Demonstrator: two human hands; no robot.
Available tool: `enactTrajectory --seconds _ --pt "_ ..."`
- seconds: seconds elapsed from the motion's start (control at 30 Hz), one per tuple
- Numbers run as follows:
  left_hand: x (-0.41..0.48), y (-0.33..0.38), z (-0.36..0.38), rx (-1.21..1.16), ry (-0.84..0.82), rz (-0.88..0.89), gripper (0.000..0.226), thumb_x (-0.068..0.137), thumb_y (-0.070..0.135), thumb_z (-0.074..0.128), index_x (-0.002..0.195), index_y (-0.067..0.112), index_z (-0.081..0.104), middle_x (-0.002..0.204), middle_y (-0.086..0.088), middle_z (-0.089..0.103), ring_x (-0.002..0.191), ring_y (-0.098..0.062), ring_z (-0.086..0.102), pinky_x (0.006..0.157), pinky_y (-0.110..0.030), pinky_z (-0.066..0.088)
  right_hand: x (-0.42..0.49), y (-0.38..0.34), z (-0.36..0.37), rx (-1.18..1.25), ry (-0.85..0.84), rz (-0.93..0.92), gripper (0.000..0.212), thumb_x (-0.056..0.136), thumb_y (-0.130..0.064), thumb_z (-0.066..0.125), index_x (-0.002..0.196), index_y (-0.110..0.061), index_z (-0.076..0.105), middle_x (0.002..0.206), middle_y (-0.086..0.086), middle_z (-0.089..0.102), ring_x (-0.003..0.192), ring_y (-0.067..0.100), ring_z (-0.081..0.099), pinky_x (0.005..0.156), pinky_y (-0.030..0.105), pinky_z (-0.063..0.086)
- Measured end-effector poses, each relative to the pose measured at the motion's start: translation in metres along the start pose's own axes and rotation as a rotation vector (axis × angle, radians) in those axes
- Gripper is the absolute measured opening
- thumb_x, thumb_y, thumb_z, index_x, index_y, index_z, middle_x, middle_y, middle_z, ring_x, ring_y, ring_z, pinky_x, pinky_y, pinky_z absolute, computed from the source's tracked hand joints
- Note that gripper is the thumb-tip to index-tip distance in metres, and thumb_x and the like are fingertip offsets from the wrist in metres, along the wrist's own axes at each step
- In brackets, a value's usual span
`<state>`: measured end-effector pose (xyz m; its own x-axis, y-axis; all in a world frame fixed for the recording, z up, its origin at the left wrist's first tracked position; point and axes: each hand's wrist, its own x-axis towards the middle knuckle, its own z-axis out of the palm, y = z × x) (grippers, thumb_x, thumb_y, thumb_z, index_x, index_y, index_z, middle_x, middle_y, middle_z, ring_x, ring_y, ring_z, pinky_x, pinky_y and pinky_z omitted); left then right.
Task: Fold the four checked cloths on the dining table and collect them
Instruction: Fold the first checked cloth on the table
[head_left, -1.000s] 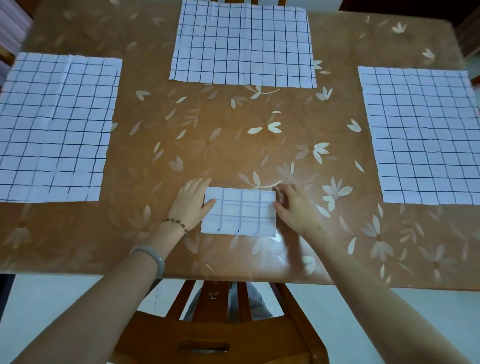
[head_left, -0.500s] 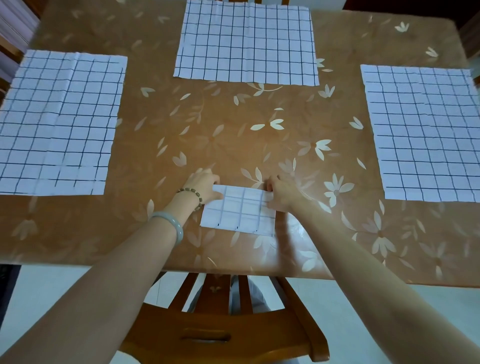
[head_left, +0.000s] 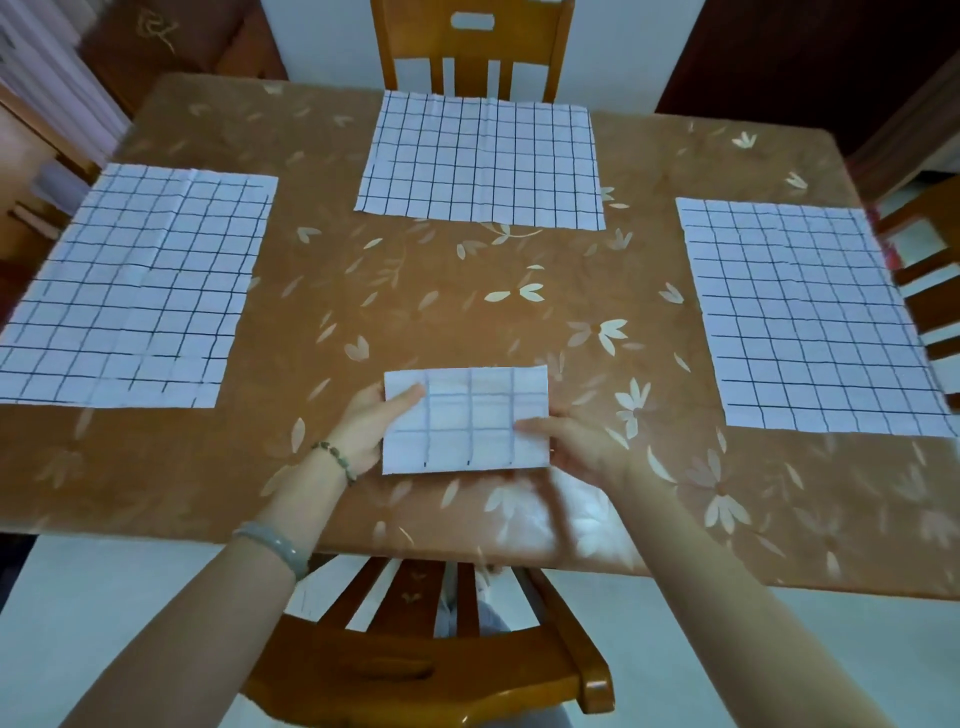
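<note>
Head cam, L hand (head_left: 366, 427), R hand (head_left: 583, 448) pinch folded cloth (head_left: 467, 422) sides

The folded cloth (head_left: 466, 421) is held over the near part of the surface (head_left: 415, 291). The left hand (head_left: 371, 421) pinches its left edge, thumb on top. The right hand (head_left: 576, 447) pinches its right edge likewise. Three cloths lie flat and unfolded: left cloth (head_left: 135, 286), far cloth (head_left: 480, 161), right cloth (head_left: 800, 317). A chair (head_left: 470, 47) stands behind the far cloth.
</note>
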<state>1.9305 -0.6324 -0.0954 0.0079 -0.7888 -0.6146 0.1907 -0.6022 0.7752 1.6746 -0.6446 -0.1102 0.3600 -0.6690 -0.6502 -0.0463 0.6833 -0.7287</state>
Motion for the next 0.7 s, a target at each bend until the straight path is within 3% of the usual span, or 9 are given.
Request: enactTrajectory --seconds 0.07,0.13,0.3,0.4,0.57,0.7 --pt "-0.010 0.002 0.004 -0.063 -0.007 -0.028 0.031 0.090 0.027 0.062 0.116 0.011 0.062 0.110 -0.012 0.070 0.094 -0.026 0.070 0.071 -0.041 0.059 -0.008 -0.003 0.007 -0.005 0.062 -0.062 0.041 0.076 -0.010 0.071 0.115 -0.003 0.062 0.114 0.020 0.067 0.104 0.040 0.064 0.093 0.063 0.045" --pt "-0.022 0.005 0.007 -0.109 -0.066 -0.060 0.031 0.092 0.030 0.059 0.116 0.011 0.063 0.110 -0.011 0.070 0.098 -0.027 0.069 0.073 -0.041 0.059 -0.017 -0.006 0.011 0.002 0.123 -0.145 0.029 0.080 -0.004 0.067 0.109 0.000 0.065 0.111 0.024 0.066 0.099 0.043 0.064 0.087 0.063 0.046" --pt "-0.047 0.005 0.011 -0.153 -0.227 -0.042 0.025 0.091 0.008 0.055 0.115 0.008 0.061 0.112 -0.010 0.070 0.099 -0.023 0.069 0.073 -0.035 0.059 -0.045 -0.017 0.019 0.030 0.244 -0.271 0.025 0.073 -0.006 0.072 0.097 -0.004 0.070 0.105 0.020 0.070 0.099 0.042 0.064 0.085 0.055 0.051" --pt "-0.060 0.011 0.009 -0.125 -0.203 -0.009 0.030 0.088 0.001 0.058 0.117 0.000 0.060 0.114 -0.015 0.068 0.100 -0.025 0.068 0.075 -0.035 0.059 -0.060 -0.019 0.025 0.043 0.291 -0.319 0.019 0.076 -0.002 0.071 0.095 -0.007 0.071 0.102 0.016 0.072 0.092 0.033 0.067 0.082 0.047 0.054" --pt "-0.086 0.022 -0.010 -0.060 -0.144 0.096 0.021 0.087 0.003 0.062 0.108 0.001 0.064 0.109 -0.013 0.070 0.094 -0.023 0.070 0.080 -0.039 0.058 -0.083 -0.017 0.056 0.007 0.314 -0.382 0.025 0.076 -0.006 0.073 0.100 -0.003 0.071 0.103 0.017 0.071 0.091 0.032 0.069 0.080 0.046 0.056" --pt "-0.114 0.022 -0.039 0.003 -0.078 0.143 0.024 0.085 0.007 0.067 0.108 0.001 0.064 0.106 -0.013 0.071 0.093 -0.024 0.069 0.074 -0.037 0.059 -0.102 -0.008 0.096 -0.006 0.348 -0.393 0.018 0.081 -0.005 0.070 0.099 -0.003 0.070 0.099 0.015 0.073 0.089 0.032 0.070 0.078 0.045 0.058"
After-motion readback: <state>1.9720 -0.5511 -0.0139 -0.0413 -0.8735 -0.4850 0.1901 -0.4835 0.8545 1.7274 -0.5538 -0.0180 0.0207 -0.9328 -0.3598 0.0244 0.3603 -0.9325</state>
